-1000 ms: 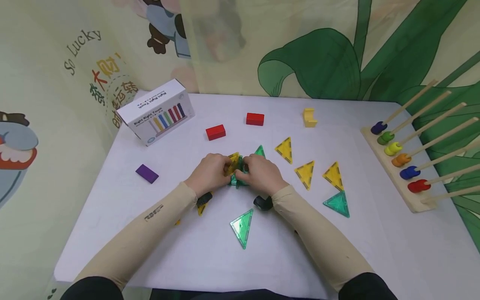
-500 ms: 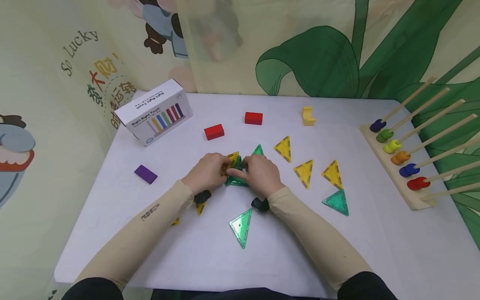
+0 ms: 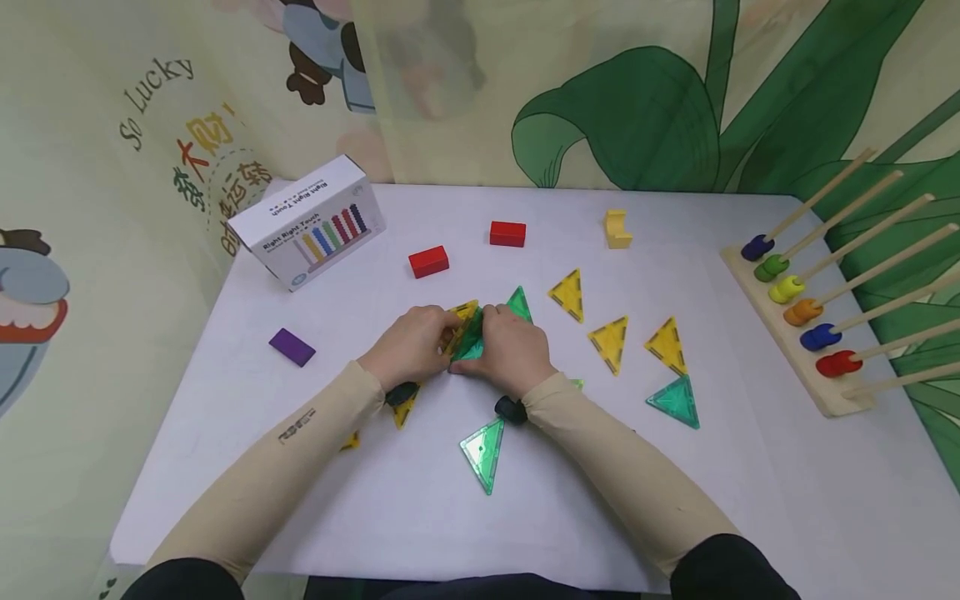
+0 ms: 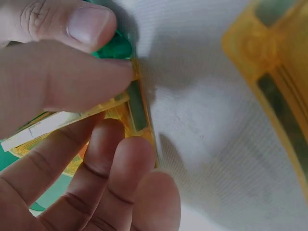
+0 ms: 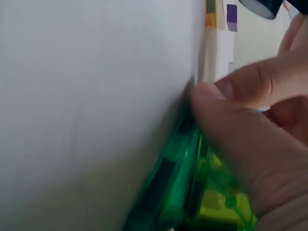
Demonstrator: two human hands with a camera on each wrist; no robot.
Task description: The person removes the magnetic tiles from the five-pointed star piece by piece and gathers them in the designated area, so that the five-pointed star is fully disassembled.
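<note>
Translucent plastic triangles, one green tile point(image 3: 472, 342) and one yellow tile point(image 3: 463, 315), were held together at the centre of the white table point(image 3: 675, 500). The left hand point(image 3: 408, 346) pinched the yellow tile between thumb and curled fingers; the left wrist view showed the thumb point(image 4: 72, 26) pressed over the green edge where the two frames met. The right hand point(image 3: 510, 350) gripped the green tile, its thumb point(image 5: 226, 110) laid along that tile's upper edge, with the tile standing tilted on the cloth.

Step in hand, as judged: joining the two tiles edge to edge into a raised form. Another green tile tip point(image 3: 517, 302) stood just behind the right hand; whether it was already attached could not be told.

The next move would probably call for a steady hold by one hand while the other let go to fetch a loose piece.

Open room: loose yellow triangles point(image 3: 609, 343) lay near on the right side, a green triangle point(image 3: 483, 454) lay between the forearms, and another green triangle point(image 3: 675, 402) lay further right. Two red blocks point(image 3: 429, 262) sat behind the hands, and a purple block point(image 3: 292, 346) lay well apart to the left. The peg rack point(image 3: 795, 333) stood at the right edge, well apart from the work.
</note>
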